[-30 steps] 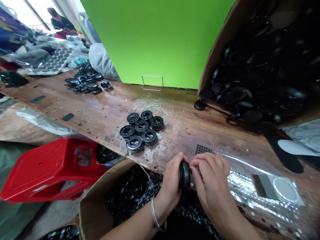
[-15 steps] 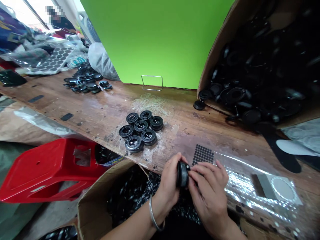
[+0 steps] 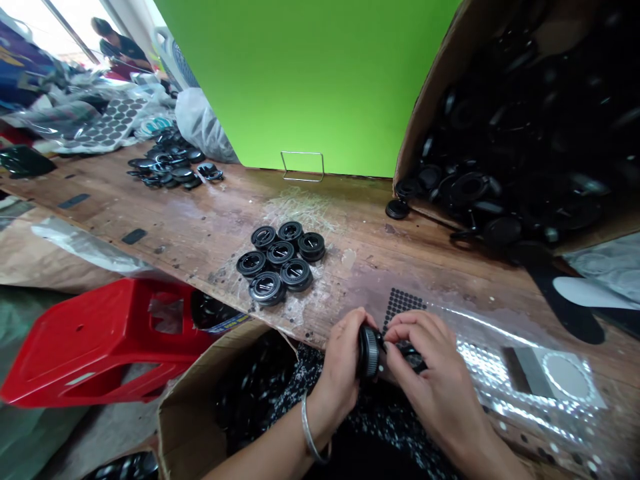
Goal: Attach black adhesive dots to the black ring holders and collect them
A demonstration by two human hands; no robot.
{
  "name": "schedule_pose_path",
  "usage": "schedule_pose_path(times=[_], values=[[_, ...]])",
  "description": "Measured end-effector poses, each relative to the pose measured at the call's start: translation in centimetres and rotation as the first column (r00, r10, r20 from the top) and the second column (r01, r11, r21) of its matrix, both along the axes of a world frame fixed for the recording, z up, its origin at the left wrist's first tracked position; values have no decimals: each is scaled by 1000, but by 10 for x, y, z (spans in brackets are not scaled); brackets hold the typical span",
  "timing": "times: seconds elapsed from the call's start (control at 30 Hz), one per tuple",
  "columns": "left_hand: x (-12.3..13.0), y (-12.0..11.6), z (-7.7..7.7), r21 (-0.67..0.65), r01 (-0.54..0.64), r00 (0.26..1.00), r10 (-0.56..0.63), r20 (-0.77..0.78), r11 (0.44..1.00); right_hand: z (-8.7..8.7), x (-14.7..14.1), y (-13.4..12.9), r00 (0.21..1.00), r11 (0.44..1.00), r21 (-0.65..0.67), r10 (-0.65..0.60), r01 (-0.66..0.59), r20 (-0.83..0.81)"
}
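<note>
My left hand [image 3: 341, 363], with a silver bangle on the wrist, is wrapped round a black round part [image 3: 369, 351] with a ridged rim, held on edge. Close at its right side is my right hand [image 3: 430, 373], thumb and index finger pinched near the part's face. A dark curved piece [image 3: 413, 357] shows under the right fingers; what the fingertips grip is too small to tell. Beyond the hands, several round black parts [image 3: 281, 253] sit clustered on the wooden table [image 3: 210, 230]. A sheet of small black dots [image 3: 400, 305] lies just past my right hand.
An upright green panel [image 3: 310, 80] stands behind, beside a large box of black parts [image 3: 500, 133] at right. Black discs [image 3: 170, 163] lie at back left. An open carton [image 3: 185, 413] and a red stool [image 3: 100, 333] are below the edge. A person [image 3: 120, 50] sits far back.
My right hand has shifted slightly right and down, and a dark curved piece now shows beneath its fingers. The round part in my left hand has turned slightly.
</note>
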State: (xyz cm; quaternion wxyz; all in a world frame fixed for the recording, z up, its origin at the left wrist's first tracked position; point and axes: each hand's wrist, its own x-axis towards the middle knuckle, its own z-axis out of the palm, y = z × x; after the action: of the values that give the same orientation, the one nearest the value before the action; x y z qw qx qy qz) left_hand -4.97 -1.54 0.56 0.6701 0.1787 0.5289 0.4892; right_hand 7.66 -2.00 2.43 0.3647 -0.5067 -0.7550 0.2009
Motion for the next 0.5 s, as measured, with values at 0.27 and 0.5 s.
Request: schedule_pose_path(times=[0.27,0.5], values=[[2,-2,-5,-14,6,1000,-5,30,1000,-1,-4,6,999,1000,-4,12,-12,31],[2,-2,-7,-50,-6,998,10,69,999,-10,-6,1,997,978,210,-36,22,63]])
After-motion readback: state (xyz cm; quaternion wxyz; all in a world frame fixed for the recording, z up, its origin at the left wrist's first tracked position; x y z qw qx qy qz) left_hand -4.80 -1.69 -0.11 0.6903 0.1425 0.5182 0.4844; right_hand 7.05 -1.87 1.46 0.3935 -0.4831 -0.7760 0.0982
